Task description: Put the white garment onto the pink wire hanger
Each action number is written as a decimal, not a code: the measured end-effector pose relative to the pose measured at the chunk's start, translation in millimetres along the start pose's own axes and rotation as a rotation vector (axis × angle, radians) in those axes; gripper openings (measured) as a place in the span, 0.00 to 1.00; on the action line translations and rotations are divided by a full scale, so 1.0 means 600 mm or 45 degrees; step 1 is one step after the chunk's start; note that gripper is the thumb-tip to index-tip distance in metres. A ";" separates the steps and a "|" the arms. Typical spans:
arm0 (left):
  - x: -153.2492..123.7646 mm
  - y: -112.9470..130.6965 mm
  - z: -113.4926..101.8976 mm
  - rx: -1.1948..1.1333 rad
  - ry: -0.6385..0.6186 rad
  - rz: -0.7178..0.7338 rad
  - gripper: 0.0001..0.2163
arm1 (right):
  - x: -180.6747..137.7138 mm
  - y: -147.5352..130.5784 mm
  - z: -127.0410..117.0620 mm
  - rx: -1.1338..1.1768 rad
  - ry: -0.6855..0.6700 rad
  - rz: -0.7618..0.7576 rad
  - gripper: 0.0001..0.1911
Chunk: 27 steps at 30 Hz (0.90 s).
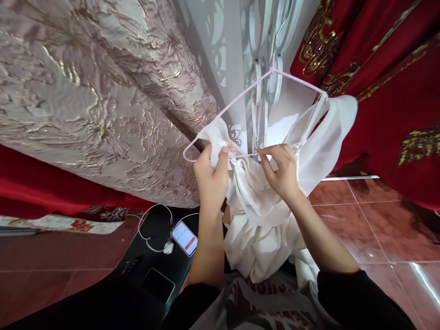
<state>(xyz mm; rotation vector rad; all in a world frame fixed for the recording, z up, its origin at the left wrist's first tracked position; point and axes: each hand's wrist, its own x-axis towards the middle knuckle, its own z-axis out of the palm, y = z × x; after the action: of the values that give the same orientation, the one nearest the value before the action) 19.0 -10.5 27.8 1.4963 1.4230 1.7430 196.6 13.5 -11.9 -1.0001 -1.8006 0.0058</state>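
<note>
A white, sheer-looking garment [261,201] hangs from a pale pink clothes hanger [273,70], its lower folds gathered over my lap. On the left, cloth from one shoulder of the garment lies over the hanger's arm, and my left hand [212,172] is closed on it close to the lower bar. My right hand [282,170] pinches thumb and forefinger together at the middle of that lower bar; whether a thin strip of cloth is also caught there I cannot tell. The garment's other shoulder loops over the hanger's right end.
Pale brocade fabric [103,114] hangs at left, and red fabric with gold trim [388,105] at right. Behind are several white hangers [257,82]. A black seat [137,256] holds a lit phone [184,238], a dark phone [158,285] and a white charger [168,248]. Red tiles [378,229] cover the floor.
</note>
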 end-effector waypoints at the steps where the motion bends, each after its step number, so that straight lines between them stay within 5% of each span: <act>1: -0.002 0.003 -0.007 -0.064 -0.017 -0.047 0.09 | 0.000 -0.001 -0.003 0.006 -0.013 0.004 0.10; 5: 0.000 0.017 -0.033 -0.189 -0.073 -0.152 0.10 | -0.002 -0.004 -0.013 0.016 -0.041 0.004 0.11; 10: 0.005 0.032 -0.041 0.022 0.049 -0.078 0.07 | 0.000 -0.002 -0.012 0.003 -0.070 0.052 0.11; 27: 0.005 0.000 -0.040 0.201 0.145 0.014 0.12 | 0.000 -0.001 -0.008 0.022 -0.051 0.044 0.10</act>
<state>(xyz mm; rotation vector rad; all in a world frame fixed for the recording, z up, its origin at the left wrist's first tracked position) -4.0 -17.7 31.8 1.5069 1.6466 1.7840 200.0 11.1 -9.7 -1.0251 -1.8162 0.0634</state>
